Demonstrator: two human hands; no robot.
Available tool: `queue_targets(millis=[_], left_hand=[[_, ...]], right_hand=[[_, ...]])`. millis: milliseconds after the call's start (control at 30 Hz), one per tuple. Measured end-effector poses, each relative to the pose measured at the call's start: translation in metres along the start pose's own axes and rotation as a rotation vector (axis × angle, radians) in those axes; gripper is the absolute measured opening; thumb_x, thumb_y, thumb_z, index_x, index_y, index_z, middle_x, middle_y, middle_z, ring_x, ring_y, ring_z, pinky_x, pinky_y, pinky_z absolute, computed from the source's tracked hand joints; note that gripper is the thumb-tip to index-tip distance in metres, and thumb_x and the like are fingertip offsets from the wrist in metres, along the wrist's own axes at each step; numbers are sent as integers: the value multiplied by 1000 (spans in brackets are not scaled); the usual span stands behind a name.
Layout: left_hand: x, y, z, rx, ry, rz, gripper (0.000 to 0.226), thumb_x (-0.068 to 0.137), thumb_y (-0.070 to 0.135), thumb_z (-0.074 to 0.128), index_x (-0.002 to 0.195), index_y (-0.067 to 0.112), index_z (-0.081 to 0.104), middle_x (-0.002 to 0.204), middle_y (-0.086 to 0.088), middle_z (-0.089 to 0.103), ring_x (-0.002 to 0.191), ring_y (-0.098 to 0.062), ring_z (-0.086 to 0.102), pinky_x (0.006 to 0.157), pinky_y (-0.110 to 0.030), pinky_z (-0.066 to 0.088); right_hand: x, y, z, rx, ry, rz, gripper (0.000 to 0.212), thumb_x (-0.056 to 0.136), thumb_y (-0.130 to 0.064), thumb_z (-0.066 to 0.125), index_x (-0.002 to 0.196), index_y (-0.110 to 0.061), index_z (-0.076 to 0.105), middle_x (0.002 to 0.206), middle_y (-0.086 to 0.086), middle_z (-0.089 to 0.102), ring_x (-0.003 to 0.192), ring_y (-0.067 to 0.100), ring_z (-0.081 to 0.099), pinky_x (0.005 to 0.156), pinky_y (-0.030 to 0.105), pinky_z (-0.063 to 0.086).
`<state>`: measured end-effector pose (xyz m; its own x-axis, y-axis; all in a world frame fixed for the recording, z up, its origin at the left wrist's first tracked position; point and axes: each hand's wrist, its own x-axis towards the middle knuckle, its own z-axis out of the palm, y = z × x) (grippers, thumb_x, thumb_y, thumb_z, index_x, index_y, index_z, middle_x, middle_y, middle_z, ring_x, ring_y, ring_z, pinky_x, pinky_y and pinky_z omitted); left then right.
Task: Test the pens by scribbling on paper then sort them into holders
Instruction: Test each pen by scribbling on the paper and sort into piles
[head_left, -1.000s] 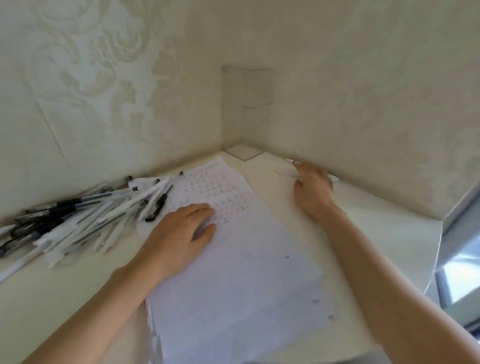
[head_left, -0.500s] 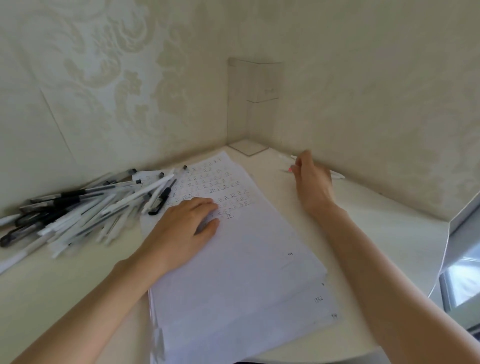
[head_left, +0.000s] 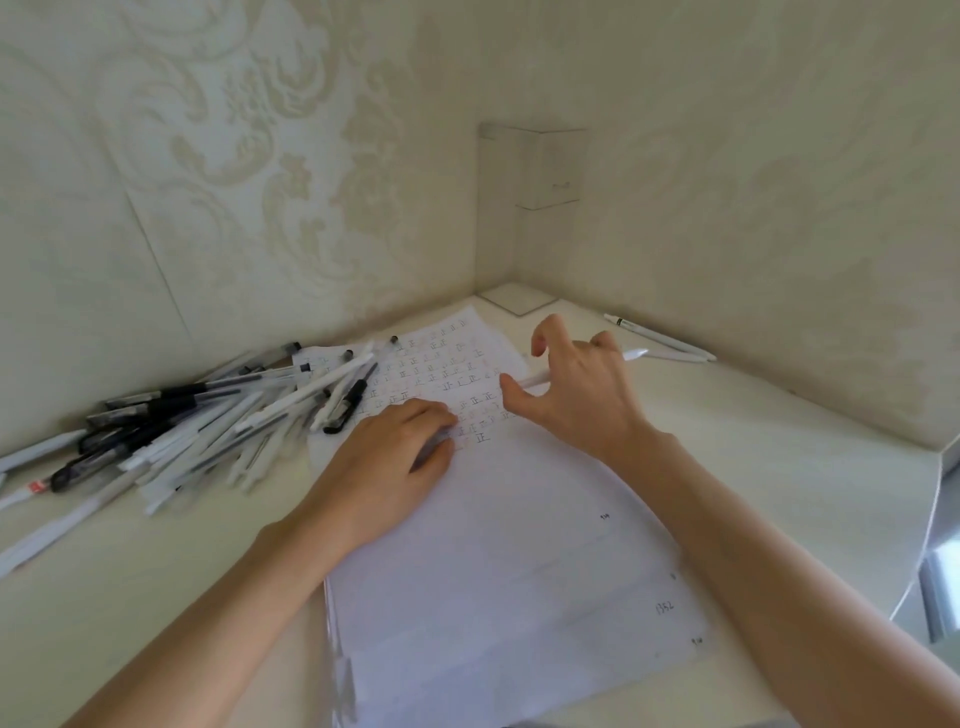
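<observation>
A stack of white paper (head_left: 519, 545) lies on the desk, its top part covered in small written marks. My left hand (head_left: 384, 467) presses flat on the sheet. My right hand (head_left: 576, 395) hovers over the paper's top right corner, thumb and forefinger spread, the other fingers curled over a white pen (head_left: 636, 355) that sticks out on both sides of the hand. A heap of black and white pens (head_left: 197, 431) lies left of the paper. Two more white pens (head_left: 670, 343) rest by the right wall. A clear holder (head_left: 535, 208) stands in the corner.
The cream desk (head_left: 779, 493) is boxed in by patterned walls at the back and right. Its right edge falls away near a window frame (head_left: 935, 597). The pen heap spreads to the left edge of view.
My right hand has pulled back from the pens by the right wall toward the paper, bringing a white pen with it. My left hand has stayed on the sheet.
</observation>
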<state>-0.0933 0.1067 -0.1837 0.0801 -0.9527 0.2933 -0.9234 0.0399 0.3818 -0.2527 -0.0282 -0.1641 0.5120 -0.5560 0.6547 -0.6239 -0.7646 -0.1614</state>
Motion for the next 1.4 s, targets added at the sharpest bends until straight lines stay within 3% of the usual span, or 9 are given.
queue_targets(millis=[100, 200, 267, 400, 533, 633, 767, 967, 1400], left_hand=[[0, 0, 0, 6, 5, 8, 66, 78, 53, 21, 118, 17, 59, 121, 6, 58, 111, -15, 52, 94, -34, 42], [-1, 2, -1, 5, 19, 7, 67, 78, 54, 20, 117, 16, 60, 121, 5, 58, 112, -17, 53, 94, -32, 41], [-2, 4, -2, 12, 15, -3, 70, 77, 59, 20, 117, 18, 59, 123, 7, 57, 113, -16, 52, 95, -30, 39], [-3, 7, -4, 52, -35, -28, 79, 71, 74, 20, 123, 25, 53, 127, 15, 50, 116, -7, 46, 95, -20, 31], [-3, 10, -4, 77, -55, -43, 65, 80, 70, 43, 127, 26, 49, 127, 15, 47, 118, -7, 43, 96, -21, 29], [-3, 14, -4, 89, -55, -56, 60, 82, 64, 45, 128, 26, 47, 124, 13, 47, 116, -8, 43, 94, -23, 30], [-2, 15, -2, 110, -69, -65, 63, 82, 67, 43, 128, 25, 45, 125, 12, 45, 116, -9, 42, 94, -23, 29], [-3, 14, 0, 91, -88, -65, 65, 84, 65, 43, 136, 27, 41, 136, 10, 37, 129, -10, 33, 101, -23, 20], [-5, 16, -1, 97, -87, -61, 63, 85, 61, 42, 137, 26, 40, 140, 8, 36, 130, -12, 32, 108, -29, 23]], right_hand=[[2, -3, -8, 98, -7, 10, 67, 71, -71, 51, 98, -9, 47, 59, -3, 54, 57, 20, 51, 75, 28, 29], [3, -6, -14, 242, 55, 0, 44, 81, -36, 70, 109, -5, 56, 96, 7, 57, 72, 12, 46, 67, 28, 39], [2, -11, -20, 337, 205, 29, 21, 87, -12, 56, 104, 0, 60, 95, 11, 57, 68, 12, 45, 62, 26, 40], [1, -22, -36, 579, 307, 200, 45, 91, -27, 31, 80, 4, 62, 80, -3, 57, 68, 3, 52, 61, 19, 39], [1, -29, -42, 916, 124, 473, 47, 97, -36, 47, 67, -5, 65, 43, 7, 53, 42, 10, 45, 48, 22, 39], [0, -31, -33, 933, -51, 500, 31, 86, -27, 67, 67, -12, 49, 42, 3, 52, 41, 13, 43, 47, 22, 37], [-5, -35, -18, 1070, -271, 528, 13, 89, -12, 59, 80, -7, 51, 60, 11, 68, 51, 18, 59, 48, 25, 41], [-6, -30, -10, 848, -259, 552, 47, 80, -24, 72, 53, -18, 35, 42, -4, 39, 42, 11, 33, 42, 20, 28], [-11, -32, -2, 741, -289, 383, 37, 82, -9, 59, 57, -15, 33, 46, -3, 34, 43, 13, 31, 40, 21, 27]])
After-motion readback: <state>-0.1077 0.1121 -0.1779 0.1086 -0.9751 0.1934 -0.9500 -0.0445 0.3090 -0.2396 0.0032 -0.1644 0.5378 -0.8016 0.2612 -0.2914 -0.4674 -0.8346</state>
